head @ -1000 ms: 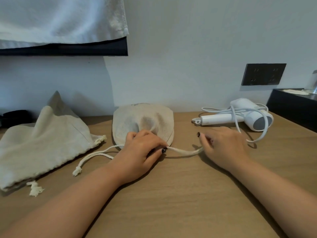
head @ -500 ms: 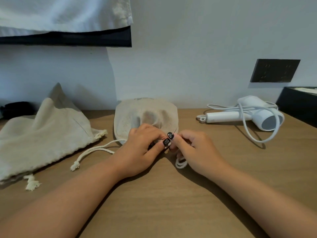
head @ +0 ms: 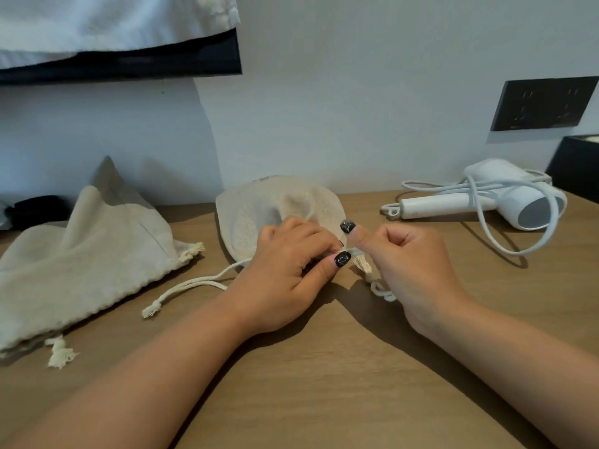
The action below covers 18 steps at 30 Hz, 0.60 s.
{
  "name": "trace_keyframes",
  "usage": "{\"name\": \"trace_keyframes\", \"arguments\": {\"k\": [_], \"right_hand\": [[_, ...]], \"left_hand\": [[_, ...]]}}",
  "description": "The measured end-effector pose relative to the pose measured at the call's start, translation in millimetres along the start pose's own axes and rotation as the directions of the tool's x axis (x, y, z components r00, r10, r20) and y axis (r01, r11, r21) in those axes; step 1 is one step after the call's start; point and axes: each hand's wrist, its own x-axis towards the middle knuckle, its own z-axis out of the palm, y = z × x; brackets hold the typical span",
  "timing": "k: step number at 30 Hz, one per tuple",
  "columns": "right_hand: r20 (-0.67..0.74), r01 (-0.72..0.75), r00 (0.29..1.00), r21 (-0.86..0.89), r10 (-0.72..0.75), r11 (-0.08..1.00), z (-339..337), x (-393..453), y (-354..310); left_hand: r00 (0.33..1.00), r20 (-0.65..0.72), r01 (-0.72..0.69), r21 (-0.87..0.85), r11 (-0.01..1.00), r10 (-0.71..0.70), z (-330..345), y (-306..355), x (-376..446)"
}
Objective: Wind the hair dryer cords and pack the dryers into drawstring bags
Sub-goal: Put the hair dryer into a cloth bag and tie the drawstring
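Observation:
A filled beige drawstring bag (head: pixel 259 209) lies at the middle back of the wooden table (head: pixel 324 384). My left hand (head: pixel 288 273) presses on its gathered mouth and pinches the drawstring there. My right hand (head: pixel 411 267) is closed on the drawstring's right end, whose frayed tassel (head: pixel 361 264) and a small loop show below the thumb. The left drawstring end (head: pixel 181 290) trails loose on the table. A white hair dryer (head: pixel 505 199) with its cord looped around it lies at the back right, away from both hands.
A second beige drawstring bag (head: pixel 81 254) lies slumped at the left with frayed cord ends. A black wall socket (head: pixel 544 103) is at the upper right, a dark box (head: pixel 580 166) at the right edge. A white towel (head: pixel 113 21) hangs over a dark shelf above left.
My right hand has moved left from the stretched-out drawstring to meet the left hand at the bag's mouth, gathering the cord into a small loop. The left hand stays on the bag.

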Motion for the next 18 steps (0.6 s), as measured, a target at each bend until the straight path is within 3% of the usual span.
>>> {"name": "trace_keyframes", "arguments": {"k": [4,13,18], "right_hand": [[-0.089,0.082,0.991,-0.234,-0.105,0.969,-2,10,6],[-0.145,0.029,0.987,-0.230,-0.064,0.973,-8,12,10],[-0.106,0.042,0.992,-0.259,-0.072,0.965,-7,6,13]], "left_hand": [[0.999,0.040,0.004,0.049,0.999,-0.006,-1,-8,1],[1.000,0.006,-0.025,0.121,0.992,0.024,-7,-18,-3],[1.000,-0.001,-0.018,0.082,0.996,0.018,-8,-20,-11]]}}
